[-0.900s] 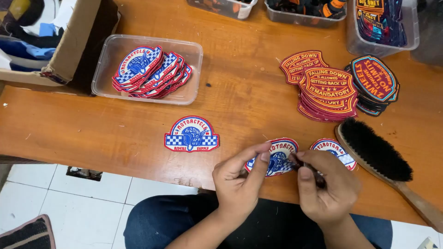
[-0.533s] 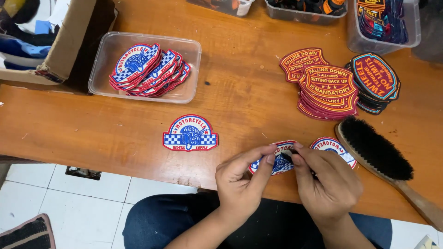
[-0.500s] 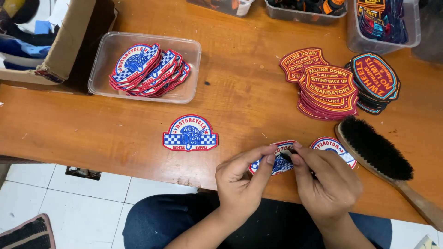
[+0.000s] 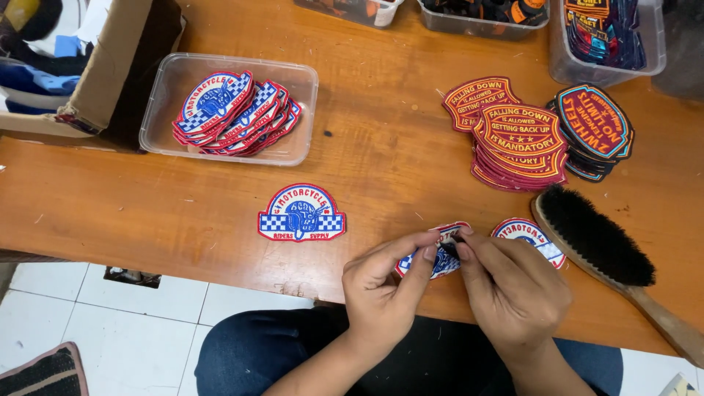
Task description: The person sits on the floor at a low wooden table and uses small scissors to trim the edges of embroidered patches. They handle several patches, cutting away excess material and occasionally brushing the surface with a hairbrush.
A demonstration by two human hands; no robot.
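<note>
A: Head view, the only one. Where is the patch?

B: The patch (image 4: pixel 440 253) is pinched between both hands just above the near edge of the table (image 4: pixel 381 139). The left hand (image 4: pixel 385 290) grips its lower left edge with thumb and fingers closed on it. The right hand (image 4: pixel 513 290) has its fingertips closed at the patch's upper right edge, on a small dark bit there; what that bit is, I cannot tell.

A: What has changed in the last second?

B: Little. The left thumb sits higher on the patch than it did a second ago, and the right fingertips have crept from the side of the patch to its top edge. The patch itself has barely moved. To my eye that means the picking at the edge goes on, on the same patch.

A: And around the hands?

B: A second patch (image 4: pixel 532 236) lies flat just right of the held one, partly hidden by the right hand. A third patch (image 4: pixel 301 213) lies alone to the left, well apart. A brush (image 4: pixel 598 238) lies near the right hand, bristles up. Farther back, a clear tub (image 4: pixel 165 110) holds a fanned stack of blue patches, and red patches (image 4: pixel 517 139) are piled beside a dark stack (image 4: pixel 594 128). None of these has shifted.

A: Anything hidden?

B: The underside of the held patch.
</note>
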